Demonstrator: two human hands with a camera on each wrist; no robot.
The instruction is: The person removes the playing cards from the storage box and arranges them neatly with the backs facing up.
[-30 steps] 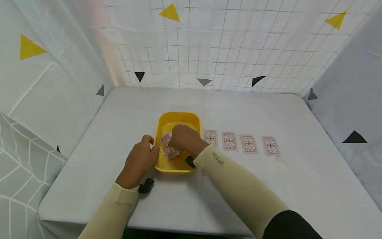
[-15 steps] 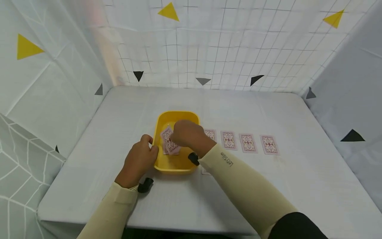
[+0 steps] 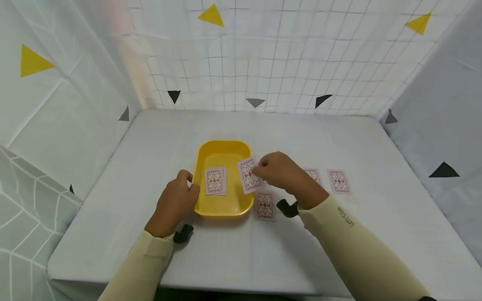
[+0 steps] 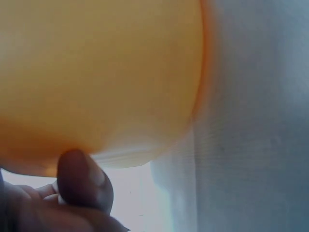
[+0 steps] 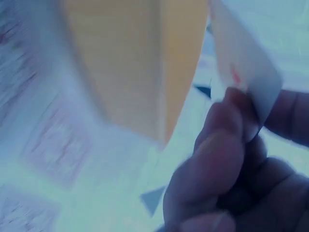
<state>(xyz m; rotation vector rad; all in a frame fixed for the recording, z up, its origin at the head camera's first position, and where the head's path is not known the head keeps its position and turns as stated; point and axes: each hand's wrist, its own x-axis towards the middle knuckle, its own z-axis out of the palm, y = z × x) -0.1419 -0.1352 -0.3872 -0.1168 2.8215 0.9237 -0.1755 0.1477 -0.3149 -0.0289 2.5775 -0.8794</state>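
Note:
My left hand (image 3: 175,202) grips the left edge of a yellow plastic tray (image 3: 222,216); the left wrist view shows the thumb (image 4: 84,181) against its rim. Between the thumb and fingers of my right hand (image 3: 284,175) a playing card (image 3: 246,175) is pinched, its patterned red back showing above the tray's right rim. The right wrist view shows that card's pale face (image 5: 248,60) with a small red mark. Inside the tray lies a small stack of playing cards (image 3: 215,181), backs up, slightly out of line.
Right of the tray, a face-down card (image 3: 265,206) lies near its front corner. Farther right are more face-down cards, one at the row's end (image 3: 339,182) and another (image 3: 313,175) partly behind my right hand. White sheets with triangles stand around the white table (image 3: 226,267).
My right hand has lifted a card off the stack inside the tray and moved right with it to the tray's right rim. The left hand has stayed on the tray.

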